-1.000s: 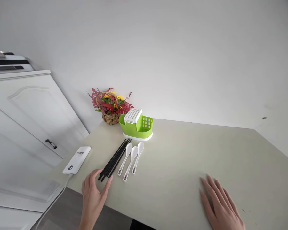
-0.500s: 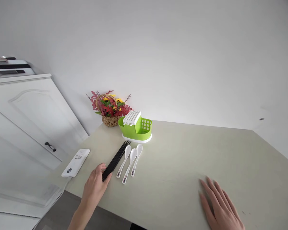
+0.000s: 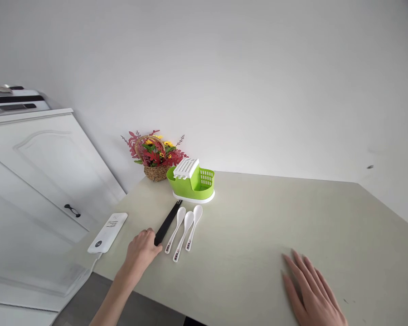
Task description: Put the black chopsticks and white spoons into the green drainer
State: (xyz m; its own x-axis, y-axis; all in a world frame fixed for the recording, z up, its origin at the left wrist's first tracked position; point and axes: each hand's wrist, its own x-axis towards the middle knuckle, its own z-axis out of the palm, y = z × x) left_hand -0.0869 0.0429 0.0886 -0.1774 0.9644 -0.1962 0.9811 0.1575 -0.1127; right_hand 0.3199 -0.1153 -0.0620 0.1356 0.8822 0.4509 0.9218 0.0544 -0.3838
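Observation:
My left hand (image 3: 143, 249) is closed round the near end of a bundle of black chopsticks (image 3: 168, 222). Their thin tips point away toward a green and white plastic utensil holder (image 3: 193, 183). Just right of the bundle lie three white spoons, a left spoon (image 3: 176, 229), a middle spoon (image 3: 183, 236) and a right spoon (image 3: 193, 227), bowls toward the holder and marked handles toward me. My right hand (image 3: 313, 290) rests palm down on the table at the lower right, fingers stretched out, with nothing in it.
Behind the holder stands a wicker basket of artificial flowers (image 3: 156, 158) against the wall. A white power strip (image 3: 108, 233) with a cable lies at the left edge of the pale table (image 3: 258, 217). White cabinets (image 3: 37, 194) stand to the left.
My left fingers have closed round the chopsticks, which are now gathered into a tighter bundle. That hand has shifted slightly right and away from me. My right hand stays put.

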